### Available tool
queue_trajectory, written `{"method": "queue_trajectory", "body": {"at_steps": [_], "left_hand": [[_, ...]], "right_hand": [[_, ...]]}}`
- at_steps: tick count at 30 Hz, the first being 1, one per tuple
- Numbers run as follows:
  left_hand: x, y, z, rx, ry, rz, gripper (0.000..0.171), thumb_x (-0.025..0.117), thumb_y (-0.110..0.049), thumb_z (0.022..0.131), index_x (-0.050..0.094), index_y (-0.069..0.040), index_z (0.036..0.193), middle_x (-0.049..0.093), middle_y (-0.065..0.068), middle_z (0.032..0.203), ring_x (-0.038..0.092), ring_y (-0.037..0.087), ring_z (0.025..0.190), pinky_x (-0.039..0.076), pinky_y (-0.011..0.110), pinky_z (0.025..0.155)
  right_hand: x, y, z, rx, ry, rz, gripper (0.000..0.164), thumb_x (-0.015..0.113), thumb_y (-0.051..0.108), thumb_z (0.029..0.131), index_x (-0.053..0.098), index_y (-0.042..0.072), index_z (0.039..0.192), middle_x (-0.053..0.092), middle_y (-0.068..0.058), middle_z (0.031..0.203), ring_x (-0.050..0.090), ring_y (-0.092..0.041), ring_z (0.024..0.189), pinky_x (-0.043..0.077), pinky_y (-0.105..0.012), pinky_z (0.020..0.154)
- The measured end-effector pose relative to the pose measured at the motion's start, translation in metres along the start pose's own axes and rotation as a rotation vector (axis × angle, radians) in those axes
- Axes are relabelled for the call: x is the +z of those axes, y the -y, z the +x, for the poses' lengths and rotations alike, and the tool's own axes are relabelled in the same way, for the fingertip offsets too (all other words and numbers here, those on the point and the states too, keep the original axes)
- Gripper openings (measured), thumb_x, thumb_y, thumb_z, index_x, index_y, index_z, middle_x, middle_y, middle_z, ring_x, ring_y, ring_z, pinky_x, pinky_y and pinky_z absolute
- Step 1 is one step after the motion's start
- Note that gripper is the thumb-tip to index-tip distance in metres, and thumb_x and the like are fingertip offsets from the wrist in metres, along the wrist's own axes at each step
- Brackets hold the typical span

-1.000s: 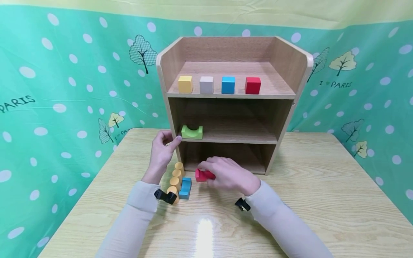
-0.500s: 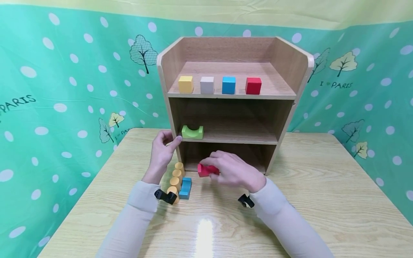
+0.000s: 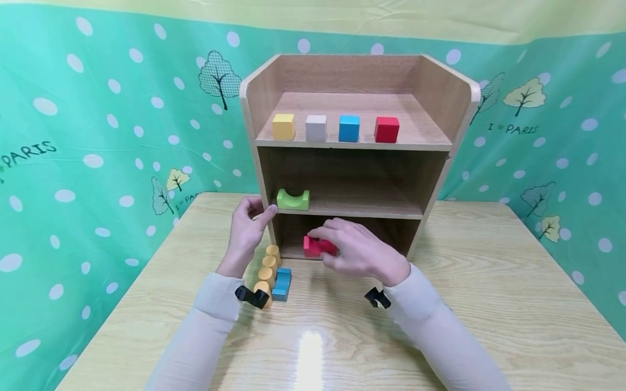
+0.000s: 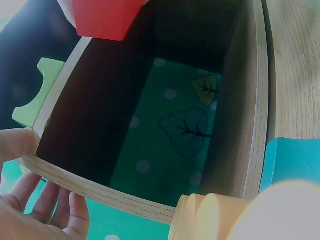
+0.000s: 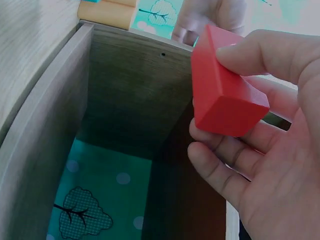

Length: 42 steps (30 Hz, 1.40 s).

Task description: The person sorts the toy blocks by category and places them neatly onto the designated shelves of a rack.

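My right hand (image 3: 359, 247) pinches a red notched block (image 3: 313, 247) in front of the lowest compartment of the wooden shelf (image 3: 352, 145). In the right wrist view the thumb lies on one face of the red block (image 5: 225, 85), with fingers on its other side. My left hand (image 3: 246, 231) grips the shelf's left side panel, thumb at the front edge and fingers around the outside. Just beside that thumb, a green block with a curved dip (image 3: 293, 201) sits on the middle shelf. A blue notched block (image 3: 282, 284) lies on the table.
Several light-wood cylinders (image 3: 267, 275) stand in a row left of the blue notched block. On the top shelf are a yellow cube (image 3: 283, 127), a white cube (image 3: 316, 128), a blue cube (image 3: 349, 128) and a red cube (image 3: 387, 130). A patterned curtain (image 3: 98, 163) hangs behind.
My right hand has lifted the red notched block off the table and carried it forward and slightly right, up to the lowest compartment. The left hand has stayed on the shelf side.
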<state>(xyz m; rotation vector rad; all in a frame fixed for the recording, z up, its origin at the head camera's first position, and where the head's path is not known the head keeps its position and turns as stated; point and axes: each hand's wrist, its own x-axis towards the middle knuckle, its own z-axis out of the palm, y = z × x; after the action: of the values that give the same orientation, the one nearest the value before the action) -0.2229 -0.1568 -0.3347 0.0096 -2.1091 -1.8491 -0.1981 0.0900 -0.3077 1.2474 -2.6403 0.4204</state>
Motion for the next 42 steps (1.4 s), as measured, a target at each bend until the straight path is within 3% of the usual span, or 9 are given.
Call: {"method": "queue_trajectory", "body": {"at_steps": [6, 17, 22, 31, 42], "left_hand": [[0.0, 0.0, 0.0, -0.008, 0.004, -0.006, 0.038, 0.069, -0.02, 0.088, 0.052, 0.0, 0.116, 0.054, 0.011, 0.111, 0.05, 0.023, 0.105, 0.044, 0.035, 0.087], [0.001, 0.0, 0.0, 0.006, 0.004, -0.009, 0.038, 0.069, -0.02, 0.088, 0.052, 0.001, 0.115, 0.053, 0.011, 0.11, 0.049, 0.023, 0.105, 0.043, 0.035, 0.086], [0.001, 0.0, 0.0, 0.019, 0.003, -0.012, 0.038, 0.069, -0.019, 0.088, 0.052, 0.001, 0.115, 0.054, 0.011, 0.109, 0.05, 0.022, 0.104, 0.043, 0.034, 0.086], [0.0, 0.002, 0.0, 0.02, 0.003, -0.015, 0.037, 0.069, -0.018, 0.088, 0.052, 0.001, 0.115, 0.054, 0.01, 0.109, 0.05, 0.022, 0.104, 0.043, 0.034, 0.085], [0.001, 0.002, 0.001, 0.021, -0.002, -0.015, 0.036, 0.07, -0.017, 0.088, 0.053, 0.0, 0.114, 0.054, 0.01, 0.109, 0.05, 0.022, 0.103, 0.044, 0.035, 0.085]], "right_hand": [[-0.008, -0.003, 0.001, -0.022, -0.048, 0.004, 0.042, 0.069, 0.026, 0.081, 0.062, 0.019, 0.122, 0.058, 0.009, 0.1, 0.05, -0.006, 0.086, 0.047, -0.025, 0.074], [-0.033, -0.007, 0.002, 0.02, -0.044, 0.125, 0.046, 0.072, 0.022, 0.08, 0.059, 0.019, 0.125, 0.058, 0.005, 0.11, 0.05, -0.008, 0.095, 0.05, -0.028, 0.079], [-0.041, -0.013, 0.007, 0.024, -0.07, 0.122, 0.049, 0.075, 0.023, 0.078, 0.058, 0.018, 0.124, 0.058, 0.005, 0.111, 0.051, -0.009, 0.094, 0.05, -0.029, 0.079], [-0.048, -0.023, 0.018, 0.043, -0.095, 0.106, 0.052, 0.076, 0.022, 0.076, 0.057, 0.018, 0.124, 0.057, 0.003, 0.111, 0.051, -0.012, 0.094, 0.051, -0.03, 0.076], [-0.047, -0.034, 0.029, 0.112, -0.061, 0.113, 0.051, 0.073, 0.023, 0.079, 0.054, 0.02, 0.127, 0.056, 0.0, 0.115, 0.05, -0.015, 0.097, 0.051, -0.033, 0.08]]}}
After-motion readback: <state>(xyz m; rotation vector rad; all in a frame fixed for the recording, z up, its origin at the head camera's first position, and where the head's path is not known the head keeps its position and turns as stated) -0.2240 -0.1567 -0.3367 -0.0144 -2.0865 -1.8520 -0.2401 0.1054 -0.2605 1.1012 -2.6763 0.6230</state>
